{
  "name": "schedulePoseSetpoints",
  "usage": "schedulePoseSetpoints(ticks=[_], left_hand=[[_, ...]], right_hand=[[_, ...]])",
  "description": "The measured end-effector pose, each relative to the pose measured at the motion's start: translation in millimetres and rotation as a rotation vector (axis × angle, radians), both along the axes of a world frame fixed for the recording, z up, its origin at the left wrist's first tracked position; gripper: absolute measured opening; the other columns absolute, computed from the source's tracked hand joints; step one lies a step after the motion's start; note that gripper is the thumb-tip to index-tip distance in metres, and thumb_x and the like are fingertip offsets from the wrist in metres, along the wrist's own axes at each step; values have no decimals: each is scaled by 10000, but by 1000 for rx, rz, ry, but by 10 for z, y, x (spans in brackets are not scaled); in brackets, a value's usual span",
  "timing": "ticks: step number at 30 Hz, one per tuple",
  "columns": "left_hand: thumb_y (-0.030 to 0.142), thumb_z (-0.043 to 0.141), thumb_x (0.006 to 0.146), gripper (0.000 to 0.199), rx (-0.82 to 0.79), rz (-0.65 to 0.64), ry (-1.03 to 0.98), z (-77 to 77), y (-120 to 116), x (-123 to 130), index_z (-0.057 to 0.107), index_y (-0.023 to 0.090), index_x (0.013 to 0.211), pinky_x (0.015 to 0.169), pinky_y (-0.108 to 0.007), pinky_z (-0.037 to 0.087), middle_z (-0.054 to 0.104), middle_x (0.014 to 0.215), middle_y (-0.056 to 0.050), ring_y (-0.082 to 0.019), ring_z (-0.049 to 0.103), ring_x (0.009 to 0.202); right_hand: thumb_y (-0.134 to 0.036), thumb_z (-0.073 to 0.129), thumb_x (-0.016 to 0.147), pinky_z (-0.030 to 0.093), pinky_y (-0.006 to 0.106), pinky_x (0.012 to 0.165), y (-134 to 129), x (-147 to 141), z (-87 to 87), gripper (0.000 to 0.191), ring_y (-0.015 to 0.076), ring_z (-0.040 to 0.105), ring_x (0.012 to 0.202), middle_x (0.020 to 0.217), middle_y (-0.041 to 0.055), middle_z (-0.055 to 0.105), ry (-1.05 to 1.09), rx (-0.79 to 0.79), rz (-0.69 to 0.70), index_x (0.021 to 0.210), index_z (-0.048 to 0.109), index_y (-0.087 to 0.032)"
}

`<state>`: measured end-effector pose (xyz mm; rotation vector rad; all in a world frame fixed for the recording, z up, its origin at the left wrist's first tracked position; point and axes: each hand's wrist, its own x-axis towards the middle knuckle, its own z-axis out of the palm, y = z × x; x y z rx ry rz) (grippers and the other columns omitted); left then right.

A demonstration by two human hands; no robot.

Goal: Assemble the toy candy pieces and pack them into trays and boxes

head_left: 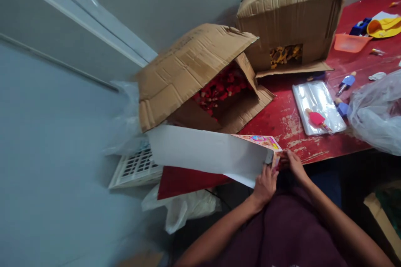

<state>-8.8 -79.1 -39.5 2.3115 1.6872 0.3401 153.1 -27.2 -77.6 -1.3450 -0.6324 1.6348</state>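
My left hand [265, 185] grips the near end of a long white card sheet [206, 150], close to a pink printed toy card [258, 142] that lies along its top. My right hand [292, 164] pinches the end of the pink card, its fingers beside my left hand. Under the white sheet sticks out a dark red board [188, 183]. Both hands are just off the front edge of a worn red table [291, 133].
A flapped cardboard box [200, 71] holds red pieces, and a second box [291, 21] shows yellow pieces. On the table are a clear plastic packet [316, 106], a bulging plastic bag [376, 112] and an orange tray [351, 43]. A white grid panel [134, 169] stands left.
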Motion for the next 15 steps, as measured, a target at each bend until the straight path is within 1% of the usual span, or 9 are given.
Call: schedulePoseSetpoints(ticks=[1, 2, 4, 5, 7, 10, 11, 13, 15], left_hand=[[288, 494, 1008, 412, -10, -35, 20, -118, -31, 26, 554, 115, 1377, 719, -363, 618, 664, 1234, -256, -322, 729, 1005], [278, 493, 1008, 454, -17, -60, 38, -204, -62, 68, 518, 113, 1431, 709, -361, 620, 653, 1266, -263, -321, 733, 1002], [263, 479, 1016, 521, -27, -77, 72, -278, -109, 188, 442, 113, 1514, 686, -341, 615, 639, 1300, -263, -297, 745, 948], [262, 466, 1022, 544, -28, -74, 85, -273, -121, 257, 407, 112, 1541, 674, -329, 610, 632, 1311, -262, -281, 747, 911], [268, 431, 1033, 578, -35, -86, 91, -214, -127, 392, 339, 105, 1579, 685, -316, 606, 608, 1349, -264, -266, 740, 920], [275, 398, 1030, 613, -82, -189, 90, -117, -146, 543, 277, 67, 1594, 708, -309, 606, 578, 1391, -269, -268, 716, 995], [268, 405, 1019, 622, -103, -241, 108, -101, -168, 581, 279, 55, 1589, 693, -302, 604, 585, 1378, -265, -260, 717, 974], [236, 423, 989, 626, -117, -340, 177, -95, -237, 652, 304, 48, 1574, 637, -288, 593, 620, 1315, -243, -228, 718, 867], [196, 415, 973, 605, -75, -399, 257, -107, -313, 730, 340, 74, 1561, 597, -274, 580, 649, 1237, -208, -196, 701, 785]], right_hand=[[-869, 589, 681, 512, 316, 635, -49, 102, -46, 773, 233, 685, 773, 879, 100, 739, -30, -37, -49, 1005, 642, -169], [-856, 619, 659, 494, 305, 597, -103, 196, -82, 763, 223, 677, 707, 827, 96, 733, -61, -68, -91, 982, 645, -165], [-805, 686, 627, 476, 294, 570, -211, 339, -132, 716, 205, 660, 632, 771, 91, 724, -108, -114, -150, 942, 653, -163], [-775, 713, 617, 478, 295, 571, -256, 387, -150, 687, 199, 655, 615, 760, 90, 722, -124, -130, -170, 926, 657, -164], [-718, 741, 619, 495, 305, 596, -320, 442, -181, 624, 193, 654, 615, 764, 90, 722, -146, -145, -196, 904, 664, -168], [-662, 740, 611, 509, 332, 622, -361, 479, -228, 546, 196, 637, 613, 741, 80, 714, -167, -146, -219, 841, 660, -173], [-639, 745, 594, 509, 339, 627, -369, 494, -243, 518, 198, 626, 615, 726, 76, 710, -175, -141, -224, 806, 655, -175], [-574, 763, 550, 507, 348, 645, -388, 544, -270, 448, 207, 611, 640, 702, 72, 705, -194, -123, -231, 729, 642, -182], [-508, 775, 520, 508, 346, 662, -419, 618, -294, 381, 216, 610, 674, 690, 68, 704, -212, -108, -234, 670, 632, -189]])
